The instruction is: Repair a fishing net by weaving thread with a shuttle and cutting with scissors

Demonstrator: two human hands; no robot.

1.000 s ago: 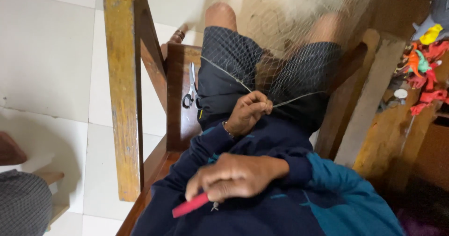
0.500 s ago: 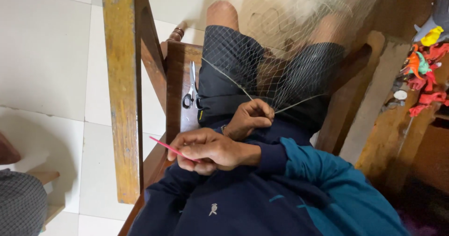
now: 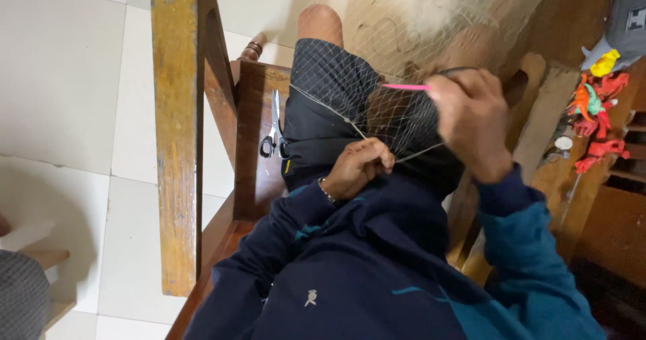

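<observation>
A pale fishing net point(image 3: 377, 77) is draped over my lap and knees as I sit on a wooden chair. My left hand point(image 3: 360, 168) pinches the net's cords at my lap, pulling two strands taut. My right hand point(image 3: 471, 121) is raised to the right above the net and grips a thin pink netting needle point(image 3: 404, 86) that points left. A line runs from the needle's end down toward the pinched spot.
Black-handled scissors point(image 3: 272, 128) lie on the chair seat beside my left thigh. The chair's wooden armrest point(image 3: 176, 131) stands at the left over white floor tiles. Coloured plastic toys point(image 3: 595, 111) sit on a wooden ledge at right. Grey fabric shows at bottom left.
My right hand has swung with the pink needle from low at the left of my lap up and over to the right, drawing the line out. The left hand has kept its pinch.
</observation>
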